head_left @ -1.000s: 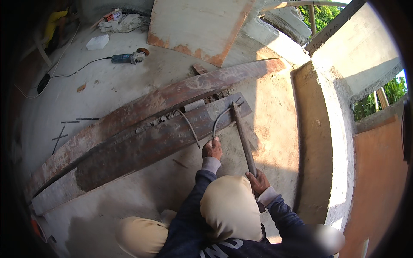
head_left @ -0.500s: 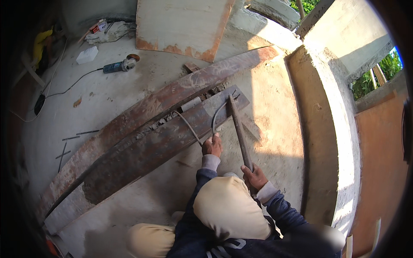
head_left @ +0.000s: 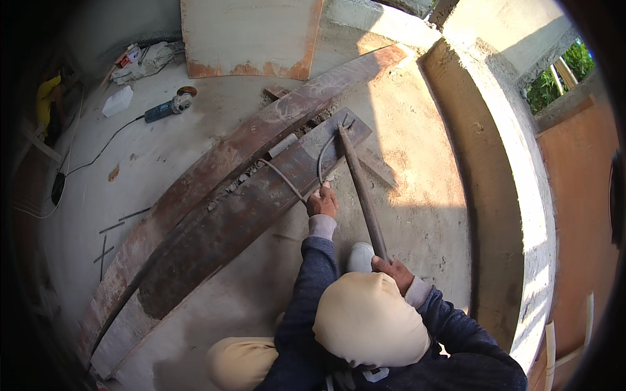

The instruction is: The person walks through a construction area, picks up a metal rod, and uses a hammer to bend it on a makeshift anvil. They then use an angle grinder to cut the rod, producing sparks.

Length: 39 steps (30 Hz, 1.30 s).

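My left hand [head_left: 322,201] is closed around a bent steel rod [head_left: 285,177]. One arm of the rod reaches back-left across a dark, rust-stained plank [head_left: 215,225]; the other curves up toward two short pins [head_left: 349,121] at the plank's far end. My right hand [head_left: 393,272] grips the near end of a long, dark pipe-like bar [head_left: 362,189]. Its far tip rests by the pins, where it meets the rod's end; whether the rod enters it is too small to tell. Beside my right hand is my bent knee [head_left: 372,319].
Behind the plank lies a long curved rusty beam [head_left: 241,146], with rubble in the gap. An angle grinder [head_left: 169,106] with its cord, a white container [head_left: 118,102] and several short rods [head_left: 112,227] lie on the floor. A concrete ledge [head_left: 469,156] curves along the right. A person in yellow [head_left: 47,101] is far left.
The whole view has shifted slightly. My right hand and the bar's near end have moved a little right and nearer me, and a light shoe now shows. Both hands keep their grip.
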{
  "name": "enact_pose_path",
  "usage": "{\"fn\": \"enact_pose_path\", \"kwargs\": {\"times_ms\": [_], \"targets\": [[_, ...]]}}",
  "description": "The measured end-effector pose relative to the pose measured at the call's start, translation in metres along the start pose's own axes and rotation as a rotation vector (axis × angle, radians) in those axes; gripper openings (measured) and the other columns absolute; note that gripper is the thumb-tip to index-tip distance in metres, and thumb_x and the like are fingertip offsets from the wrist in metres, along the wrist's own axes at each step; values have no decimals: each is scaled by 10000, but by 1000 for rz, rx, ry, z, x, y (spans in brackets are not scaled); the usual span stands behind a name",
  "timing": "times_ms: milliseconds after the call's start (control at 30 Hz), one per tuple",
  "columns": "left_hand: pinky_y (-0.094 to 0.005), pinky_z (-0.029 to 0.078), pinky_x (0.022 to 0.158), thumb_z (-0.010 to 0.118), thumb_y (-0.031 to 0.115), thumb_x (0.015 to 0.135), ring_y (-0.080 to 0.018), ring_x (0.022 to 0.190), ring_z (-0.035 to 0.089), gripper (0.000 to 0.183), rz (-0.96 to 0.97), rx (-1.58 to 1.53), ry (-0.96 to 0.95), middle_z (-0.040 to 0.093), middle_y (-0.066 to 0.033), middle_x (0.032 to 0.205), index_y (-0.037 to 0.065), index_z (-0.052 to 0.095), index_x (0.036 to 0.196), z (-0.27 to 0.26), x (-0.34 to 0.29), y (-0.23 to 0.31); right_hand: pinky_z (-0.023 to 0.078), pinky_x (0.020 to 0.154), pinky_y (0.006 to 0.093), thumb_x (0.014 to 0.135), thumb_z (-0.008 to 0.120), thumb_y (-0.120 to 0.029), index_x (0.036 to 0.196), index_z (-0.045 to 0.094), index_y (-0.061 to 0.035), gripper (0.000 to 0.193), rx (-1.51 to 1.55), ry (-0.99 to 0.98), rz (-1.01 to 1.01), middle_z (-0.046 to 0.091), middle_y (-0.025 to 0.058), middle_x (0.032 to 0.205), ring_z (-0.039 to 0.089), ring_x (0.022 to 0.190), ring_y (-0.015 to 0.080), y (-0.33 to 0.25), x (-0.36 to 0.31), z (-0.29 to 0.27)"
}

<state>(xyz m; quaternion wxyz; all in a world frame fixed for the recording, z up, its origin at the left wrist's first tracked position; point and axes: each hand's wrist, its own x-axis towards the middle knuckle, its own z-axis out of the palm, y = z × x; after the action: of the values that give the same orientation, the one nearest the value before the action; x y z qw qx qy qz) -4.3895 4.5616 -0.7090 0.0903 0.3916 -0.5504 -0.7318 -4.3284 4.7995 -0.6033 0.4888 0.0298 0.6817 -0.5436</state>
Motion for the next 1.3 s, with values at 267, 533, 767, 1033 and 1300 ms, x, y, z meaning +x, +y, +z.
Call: {"fn": "enact_pose_path", "kwargs": {"times_ms": [267, 533, 767, 1033, 1300], "targets": [[-287, 543, 652, 573, 402, 942, -179, 681, 635, 417, -20, -120, -65, 701, -72, 915, 4, 658, 1034, -7, 3, -9, 326, 345, 296, 925, 648, -393, 781, 438, -119, 374, 209, -18, 79, 403, -26, 515, 401, 381, 109, 18, 14, 12], [-432, 497, 978, 575, 519, 918, -363, 1162, 587, 712, -97, -130, -319, 582, -215, 1294, -72, 506, 1309, -71, -20, -16, 305, 362, 296, 919, 656, -289, 773, 444, -118, 309, 234, 54, 55, 433, -20, 528, 408, 392, 108, 52, 43, 60], [-262, 543, 613, 615, 381, 935, -140, 714, 636, 407, -51, -383, -221, 690, -105, 935, -8, 635, 1055, -19, -12, 6, 272, 340, 291, 908, 659, -265, 741, 418, -161, 311, 12, -23, 64, 376, -50, 519, 353, 379, 83, 20, 16, -14], [-241, 489, 527, 533, 255, 965, -101, 643, 596, 259, -21, -296, -198, 691, -66, 901, 30, 647, 1022, -24, -2, 15, 311, 317, 283, 903, 645, -292, 724, 396, -172, 329, -51, -146, 242, 353, -66, 503, 351, 354, 72, -43, -15, -74], [-243, 467, 469, 509, 273, 990, -97, 614, 586, 291, 83, -198, -153, 683, -58, 850, 12, 634, 1009, -12, -15, 33, 373, 343, 281, 876, 644, -260, 794, 460, -145, 231, -40, -235, 274, 393, -57, 537, 392, 377, 75, -37, -9, -120]]}}
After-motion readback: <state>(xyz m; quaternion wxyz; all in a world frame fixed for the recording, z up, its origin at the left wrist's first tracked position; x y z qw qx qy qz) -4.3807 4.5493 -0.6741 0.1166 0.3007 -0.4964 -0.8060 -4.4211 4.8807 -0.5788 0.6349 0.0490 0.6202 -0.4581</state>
